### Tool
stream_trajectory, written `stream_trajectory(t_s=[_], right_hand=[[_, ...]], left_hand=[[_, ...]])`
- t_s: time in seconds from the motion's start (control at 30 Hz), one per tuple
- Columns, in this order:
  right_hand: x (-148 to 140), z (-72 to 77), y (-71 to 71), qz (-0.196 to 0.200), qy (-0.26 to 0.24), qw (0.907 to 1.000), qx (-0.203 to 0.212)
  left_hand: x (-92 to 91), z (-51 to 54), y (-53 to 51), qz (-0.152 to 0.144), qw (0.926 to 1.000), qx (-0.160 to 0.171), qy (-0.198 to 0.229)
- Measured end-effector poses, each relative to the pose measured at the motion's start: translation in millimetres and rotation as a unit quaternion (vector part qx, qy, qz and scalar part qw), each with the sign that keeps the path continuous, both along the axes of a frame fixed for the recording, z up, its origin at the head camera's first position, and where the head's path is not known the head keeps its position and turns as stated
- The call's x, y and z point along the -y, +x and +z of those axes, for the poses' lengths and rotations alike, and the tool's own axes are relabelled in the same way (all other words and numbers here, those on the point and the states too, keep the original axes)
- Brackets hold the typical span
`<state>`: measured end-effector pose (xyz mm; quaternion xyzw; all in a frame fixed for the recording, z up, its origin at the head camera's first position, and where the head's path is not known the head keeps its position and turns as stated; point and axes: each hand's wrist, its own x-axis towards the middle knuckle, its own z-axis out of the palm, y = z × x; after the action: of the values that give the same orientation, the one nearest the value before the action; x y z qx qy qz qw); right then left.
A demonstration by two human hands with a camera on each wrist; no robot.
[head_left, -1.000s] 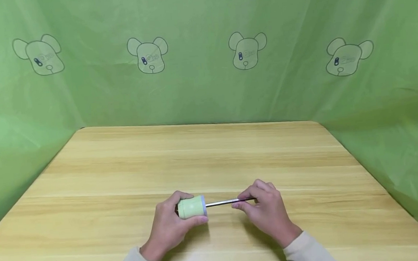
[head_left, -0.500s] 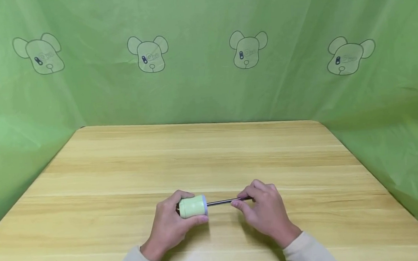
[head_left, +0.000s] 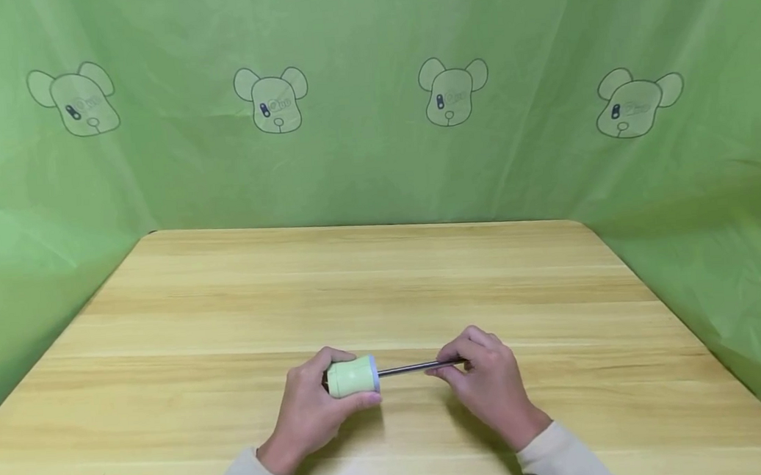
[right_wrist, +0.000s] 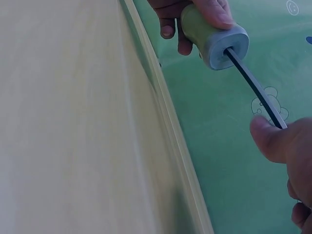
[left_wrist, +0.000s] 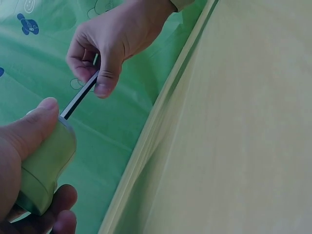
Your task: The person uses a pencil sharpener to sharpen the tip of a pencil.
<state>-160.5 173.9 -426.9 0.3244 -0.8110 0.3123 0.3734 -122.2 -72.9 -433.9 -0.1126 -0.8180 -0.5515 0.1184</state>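
Observation:
A light green barrel-shaped object (head_left: pixel 353 377) with a pale blue end lies on its side in the left hand (head_left: pixel 309 412), whose thumb and fingers grip it. Out of the blue end (right_wrist: pixel 229 48) comes a thin dark metal rod (head_left: pixel 406 369). The right hand (head_left: pixel 490 388) pinches the rod's far part between thumb and fingers. In the left wrist view the rod (left_wrist: pixel 78 101) runs from the green body (left_wrist: pixel 48 161) to the right hand (left_wrist: pixel 114 39). Both hands hold these above the table; the rod's far tip is mostly hidden by the right fingers.
A wooden table (head_left: pixel 358 290) with rounded far corners spreads beneath and beyond the hands. Green cloth (head_left: pixel 363 172) printed with bear heads hangs behind it and along both sides.
The right hand has shifted slightly to the right, and its fingers have changed their pinch on the rod. The rod's shine differs. The left hand keeps its grip almost unmoved.

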Motion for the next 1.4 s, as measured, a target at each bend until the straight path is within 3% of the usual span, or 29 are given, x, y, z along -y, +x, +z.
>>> stream_trajectory(t_s=[0.37, 0.63, 0.8, 0.97, 1.4], right_hand=[[-3.5, -1.3, -1.0, 0.051, 0.008, 0.9987, -0.002], [-5.1, -1.4, -1.7, 0.013, 0.059, 0.9981, -0.009], [-2.1, -1.9, 1.6, -0.011, 0.049, 0.9986, 0.016], [-0.6, -2.6, 3.3, 0.014, 0.011, 0.9988, 0.045], [-4.5, 0.6, 0.9, 0.052, 0.001, 0.9983, 0.028]], left_hand=[[3.4, -0.3, 0.1, 0.002, 0.9999, 0.002, 0.012], [2.6, 1.4, -0.9, 0.001, 1.0, -0.001, 0.003], [1.7, 0.8, -0.6, 0.006, 1.0, -0.001, -0.003], [2.7, 0.4, 0.1, 0.008, 0.9999, 0.008, -0.004], [3.4, 1.2, -0.6, 0.002, 1.0, 0.003, 0.002]])
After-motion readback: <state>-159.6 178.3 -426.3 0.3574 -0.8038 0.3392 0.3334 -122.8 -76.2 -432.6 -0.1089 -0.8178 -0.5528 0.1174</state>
